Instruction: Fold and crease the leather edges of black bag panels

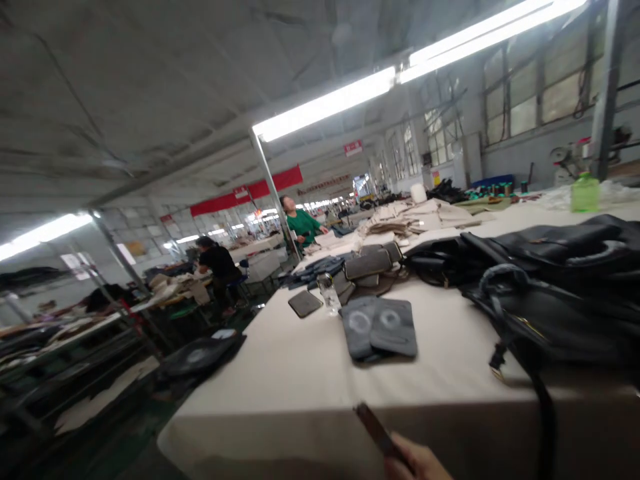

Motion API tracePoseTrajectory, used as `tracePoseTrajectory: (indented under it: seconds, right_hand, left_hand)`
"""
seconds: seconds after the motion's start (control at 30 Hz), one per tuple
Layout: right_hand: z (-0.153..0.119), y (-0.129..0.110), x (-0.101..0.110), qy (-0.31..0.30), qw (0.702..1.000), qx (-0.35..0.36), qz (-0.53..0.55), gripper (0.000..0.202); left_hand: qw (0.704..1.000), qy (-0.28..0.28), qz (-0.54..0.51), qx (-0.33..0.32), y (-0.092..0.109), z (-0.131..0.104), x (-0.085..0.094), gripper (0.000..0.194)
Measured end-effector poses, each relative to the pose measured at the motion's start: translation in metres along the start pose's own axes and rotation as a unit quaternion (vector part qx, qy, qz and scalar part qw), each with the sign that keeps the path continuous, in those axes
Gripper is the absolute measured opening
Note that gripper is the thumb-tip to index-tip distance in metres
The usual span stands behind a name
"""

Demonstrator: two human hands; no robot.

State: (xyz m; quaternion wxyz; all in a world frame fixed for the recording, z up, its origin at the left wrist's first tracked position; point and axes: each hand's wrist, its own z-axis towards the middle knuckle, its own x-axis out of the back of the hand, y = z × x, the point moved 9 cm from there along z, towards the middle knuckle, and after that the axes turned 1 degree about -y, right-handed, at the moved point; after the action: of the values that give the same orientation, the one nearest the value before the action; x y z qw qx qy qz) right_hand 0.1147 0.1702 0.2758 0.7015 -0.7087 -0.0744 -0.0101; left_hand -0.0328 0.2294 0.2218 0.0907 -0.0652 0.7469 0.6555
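My right hand (417, 459) comes in at the bottom edge, in front of the table's near side. Its fingers are closed around a narrow dark brown stick-like tool (376, 430), which points up and to the left; blur hides its exact kind. Beyond it on the cream-covered table (300, 363) lie dark grey flat pieces (395, 333), overlapping, with pale rings on them. To the right is a heap of black leather bags (565, 320), one strap hanging over the table edge. My left hand is out of view.
A clear bottle (329, 295) and a small dark square piece (305, 303) stand farther back, near stacked grey pieces (370, 262). A green container (585, 193) is at the far right. One person in green (303, 225) and another in black (219, 263) are across the room.
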Motion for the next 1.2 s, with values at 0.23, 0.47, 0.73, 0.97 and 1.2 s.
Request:
tracePoseTrajectory:
  seconds: [0.23,0.47,0.73,0.97,1.2]
  right_hand:
    - [-0.106,0.044,0.032,-0.041,0.982,-0.102,0.157,0.028]
    - [-0.19,0.066,-0.056,-0.214,0.923,-0.233,0.218,0.027]
    - [-0.187,0.089,-0.108,-0.188,0.852,-0.37,0.32,0.018]
    - [-0.186,0.101,-0.102,-0.082,0.842,-0.383,0.371,0.03]
    - [-0.189,0.112,-0.082,-0.023,0.86,-0.376,0.345,0.039]
  left_hand:
    - [0.965,-0.012,-0.173,0.196,-0.106,-0.2,-0.003,0.04]
    - [0.949,0.019,-0.219,0.227,-0.114,-0.201,-0.002,0.048]
    - [0.951,0.065,-0.195,0.231,-0.121,-0.202,0.011,0.049]
    - [0.963,0.079,-0.155,0.206,-0.11,-0.203,0.011,0.043]
    - [0.987,0.114,0.054,0.095,-0.09,-0.208,0.018,0.035]
